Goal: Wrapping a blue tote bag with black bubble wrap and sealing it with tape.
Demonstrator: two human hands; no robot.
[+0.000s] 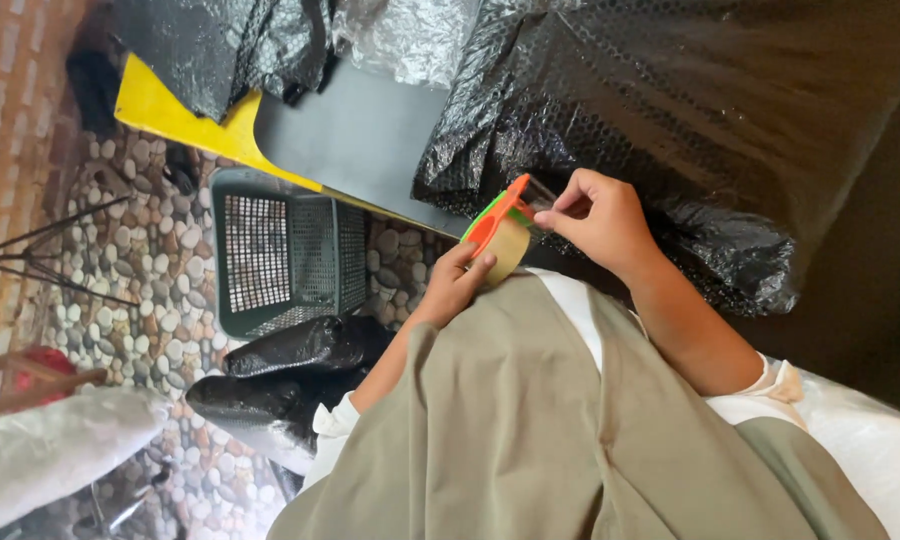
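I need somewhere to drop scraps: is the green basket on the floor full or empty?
Empty, as far as visible: the green basket shows only its bare mesh walls and bottom.

The tape roll (507,252) is partly hidden by the left hand (457,283); the tripod (50,262) runs off the edge.

A green plastic basket (285,250) with a mesh wall stands on a floor of round pebbles (160,230) at the nine o'clock side. Just below it, towards seven o'clock, lie two filled black bags (290,365). A grey board with a yellow edge (355,130) sits at eleven o'clock. Black bubble wrap (690,110) covers the one o'clock area. A thin black tripod (45,260) stands near the brick wall (10,90) at nine o'clock.
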